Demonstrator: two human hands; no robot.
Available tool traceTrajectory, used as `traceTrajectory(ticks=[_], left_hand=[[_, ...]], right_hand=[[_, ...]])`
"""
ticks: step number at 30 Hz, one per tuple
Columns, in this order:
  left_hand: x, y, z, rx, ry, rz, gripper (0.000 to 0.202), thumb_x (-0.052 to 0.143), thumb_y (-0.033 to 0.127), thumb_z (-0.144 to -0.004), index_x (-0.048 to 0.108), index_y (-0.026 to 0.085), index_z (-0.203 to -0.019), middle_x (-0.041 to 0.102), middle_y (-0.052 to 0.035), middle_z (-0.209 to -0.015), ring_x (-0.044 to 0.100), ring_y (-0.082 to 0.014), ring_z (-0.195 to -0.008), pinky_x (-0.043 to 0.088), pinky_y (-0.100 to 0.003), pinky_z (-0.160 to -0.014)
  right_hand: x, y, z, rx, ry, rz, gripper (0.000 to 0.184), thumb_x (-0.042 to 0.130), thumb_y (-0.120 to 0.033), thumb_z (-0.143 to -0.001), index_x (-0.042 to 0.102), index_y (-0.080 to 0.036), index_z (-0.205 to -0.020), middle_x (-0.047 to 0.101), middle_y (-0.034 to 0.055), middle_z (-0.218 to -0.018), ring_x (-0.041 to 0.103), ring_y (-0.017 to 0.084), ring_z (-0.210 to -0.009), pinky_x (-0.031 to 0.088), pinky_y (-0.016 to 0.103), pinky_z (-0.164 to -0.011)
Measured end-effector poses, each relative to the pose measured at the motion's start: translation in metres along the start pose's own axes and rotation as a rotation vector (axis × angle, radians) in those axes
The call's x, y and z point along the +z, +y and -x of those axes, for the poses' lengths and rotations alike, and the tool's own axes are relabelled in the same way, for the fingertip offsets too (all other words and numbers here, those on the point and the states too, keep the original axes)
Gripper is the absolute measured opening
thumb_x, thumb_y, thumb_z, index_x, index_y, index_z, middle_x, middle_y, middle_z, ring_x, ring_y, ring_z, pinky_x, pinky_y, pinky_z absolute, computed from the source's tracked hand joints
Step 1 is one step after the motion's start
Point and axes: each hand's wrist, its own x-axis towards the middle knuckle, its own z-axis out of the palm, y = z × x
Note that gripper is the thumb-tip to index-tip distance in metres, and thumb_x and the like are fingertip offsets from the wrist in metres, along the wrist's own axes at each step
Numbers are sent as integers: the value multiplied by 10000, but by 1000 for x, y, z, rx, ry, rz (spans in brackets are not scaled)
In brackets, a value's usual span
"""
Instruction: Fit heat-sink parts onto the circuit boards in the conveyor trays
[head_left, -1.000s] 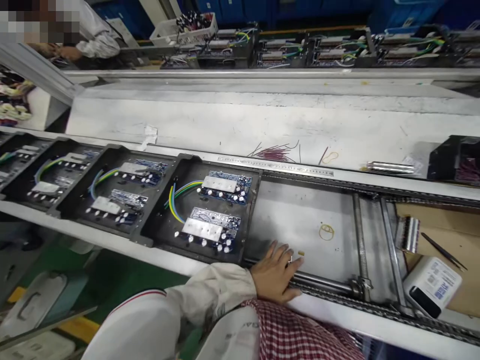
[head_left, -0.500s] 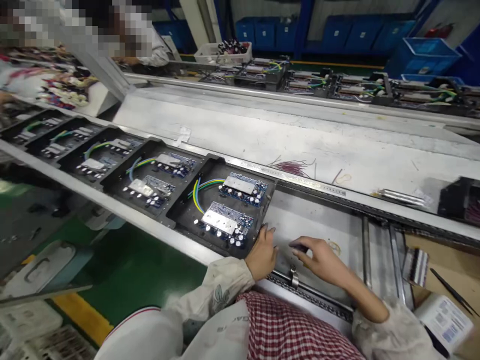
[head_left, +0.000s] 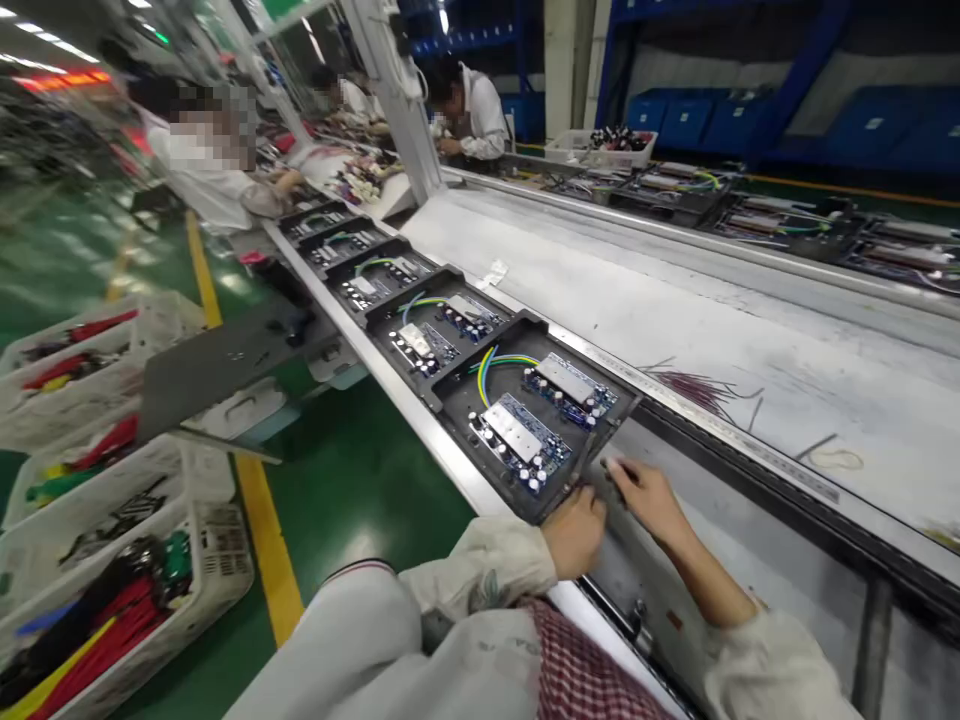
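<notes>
My left hand (head_left: 576, 530) is at the near right corner of the closest black tray (head_left: 459, 405), its bent fingers against the rim. My right hand (head_left: 646, 492) is just right of that rim, thumb and fingers drawn together; anything between them is too small to make out. Inside the tray lie two blue circuit boards with silver metal plates, a nearer board (head_left: 517, 440) and a farther board (head_left: 571, 385). Yellow-green and blue wires (head_left: 486, 375) curve between them at the left.
More trays with boards (head_left: 431, 335) line the conveyor rail to the far left. Dark red wires (head_left: 694, 388) lie on the white bench (head_left: 600, 270). White crates (head_left: 225, 560) of coloured parts stand on the floor at left. Co-workers (head_left: 476, 115) sit farther along.
The view has swung left, bringing crates and co-workers into sight. My right hand has come closer to the tray's rim, near my left hand. The left fingers look more bent.
</notes>
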Motion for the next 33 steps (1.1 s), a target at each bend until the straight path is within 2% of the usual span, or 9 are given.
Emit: traceTrajectory(ticks=[4, 7, 9, 11, 13, 17, 24, 30, 33], left_hand=[[-35, -14, 26, 157, 101, 139, 94, 653, 243, -790, 664, 231, -883, 677, 8, -881, 640, -114, -829, 517, -202, -802], [-70, -43, 38, 7, 451, 156, 192, 483, 292, -913, 652, 202, -917, 658, -32, -851, 608, -134, -804, 499, -266, -770], [-85, -61, 38, -76, 652, 144, 220, 464, 300, -919, 648, 180, -916, 639, -59, -863, 584, -163, -832, 478, -325, -799], [-91, -70, 31, -80, 755, 147, 194, 507, 301, -895, 659, 181, -905, 636, -66, -887, 575, -178, -871, 462, -356, -835], [-92, -69, 23, -37, 790, 158, 168, 537, 289, -874, 675, 196, -896, 648, -62, -905, 581, -180, -897, 461, -360, -855], [-92, -54, 15, 52, 829, 150, 181, 527, 281, -875, 690, 203, -891, 677, -54, -885, 609, -162, -868, 493, -320, -821], [-90, -63, 19, 70, 926, 189, 221, 527, 321, -866, 699, 184, -857, 691, -67, -848, 626, -165, -823, 497, -319, -806], [-89, -63, 30, 26, 882, 441, 227, 551, 345, -829, 705, 177, -838, 684, -108, -881, 622, -198, -863, 491, -369, -865], [-92, -60, 32, -36, 846, 637, 345, 529, 459, -843, 689, 159, -904, 669, -132, -937, 616, -216, -914, 490, -394, -892]], right_hand=[[7, 6, -20, 19, -51, 59, 583, 309, -632, -882, 607, -160, -713, 630, 47, -546, 580, 157, -480, 451, 261, -487], [-4, -1, -19, 13, -33, 190, 561, 316, -583, -913, 593, -157, -676, 610, 55, -526, 565, 164, -467, 436, 278, -488], [-16, -17, -27, -42, 12, 318, 485, 366, -519, -928, 636, -141, -785, 668, 101, -698, 620, 202, -647, 465, 314, -611], [-25, -37, -43, -147, 25, 448, 346, 437, -423, -928, 648, -153, -971, 679, 127, -953, 605, 240, -916, 452, 345, -774], [-25, -58, -61, -268, -6, 570, 228, 506, -309, -899, 647, -169, -1014, 665, 121, -1023, 545, 265, -1044, 414, 365, -841], [-14, -84, -76, -461, -20, 764, 107, 555, -142, -814, 656, -109, -801, 662, 160, -796, 562, 320, -890, 381, 408, -719], [0, -63, -78, -763, 124, 1109, 73, 584, -169, -805, 649, -154, -777, 637, 79, -710, 569, 279, -772, 351, 376, -640], [-1, -60, -77, -838, 133, 1096, 151, 562, -171, -805, 588, -174, -656, 613, 78, -673, 583, 287, -725, 387, 393, -613], [-9, -70, -70, -875, 207, 813, 191, 507, -304, -865, 595, -176, -753, 616, 74, -690, 598, 271, -705, 431, 397, -613]])
